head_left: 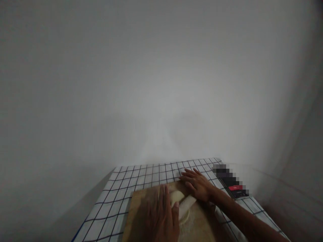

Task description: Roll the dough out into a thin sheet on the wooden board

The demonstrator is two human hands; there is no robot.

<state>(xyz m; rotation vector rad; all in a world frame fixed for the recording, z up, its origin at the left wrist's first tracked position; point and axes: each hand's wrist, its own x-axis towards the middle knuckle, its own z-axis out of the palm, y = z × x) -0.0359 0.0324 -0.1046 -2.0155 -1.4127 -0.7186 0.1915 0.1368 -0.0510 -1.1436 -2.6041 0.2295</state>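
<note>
A pale rolling pin [187, 204] lies slantwise on a wooden board [136, 205], between my two hands. My left hand [164, 215] rests over the pin's near end with its fingers stretched forward, smeared by motion. At the far end, my right hand [198, 185] is on the pin, fingers spread and extended past it. A rounded piece of pale dough [177, 196] shows just beyond the pin. More of the dough's thin edge appears on the near side. The palms hide both ends of the pin.
The board sits on a table with a white cloth [111, 195] in a black grid pattern. At the right edge lies a dark flat object [236, 192] with a red patch, partly pixelated. A plain grey wall [156, 84] stands behind the table.
</note>
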